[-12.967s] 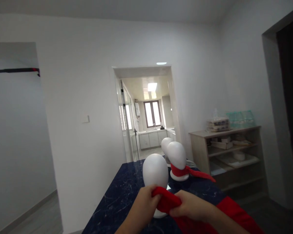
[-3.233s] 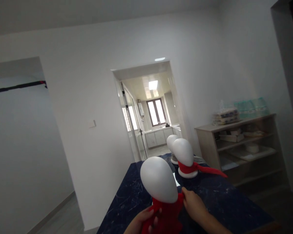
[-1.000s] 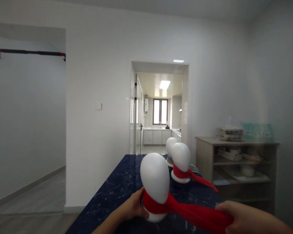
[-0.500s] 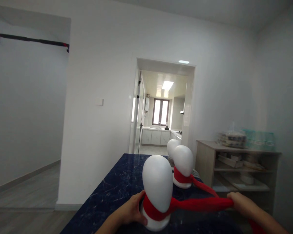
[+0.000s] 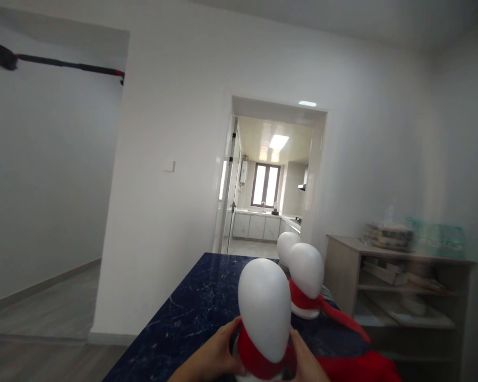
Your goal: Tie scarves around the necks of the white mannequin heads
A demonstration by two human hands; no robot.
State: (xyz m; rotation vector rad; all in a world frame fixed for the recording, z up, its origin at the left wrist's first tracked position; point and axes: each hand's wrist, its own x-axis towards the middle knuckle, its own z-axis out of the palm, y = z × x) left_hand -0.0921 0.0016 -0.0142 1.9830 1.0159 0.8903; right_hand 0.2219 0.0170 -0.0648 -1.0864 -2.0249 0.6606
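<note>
A smooth white mannequin head (image 5: 265, 307) stands nearest me on the dark blue table, a red scarf (image 5: 258, 358) wound round its neck. My left hand (image 5: 225, 350) is closed on the scarf at the left side of the neck, thumb in front. On the opposite side, my right hand (image 5: 302, 358) presses in at the scarf; its fingertips are partly hidden behind the neck. Loose red cloth lies to the right, under and beyond my right wrist. Just behind stands a second white mannequin head (image 5: 307, 270), also wearing a red scarf (image 5: 300, 297) whose tail trails right.
A third white mannequin head (image 5: 287, 246) stands farther back, partly covered. The marbled blue table (image 5: 195, 302) stretches ahead toward a kitchen doorway. At the right, a wooden shelf unit (image 5: 342, 276) holds packages and trays, with a teal basket (image 5: 438, 239) on top.
My right hand has let the stretched scarf tail drop and come left to the nearest head's neck. The tail now lies slack at the right. The view has shifted slightly.
</note>
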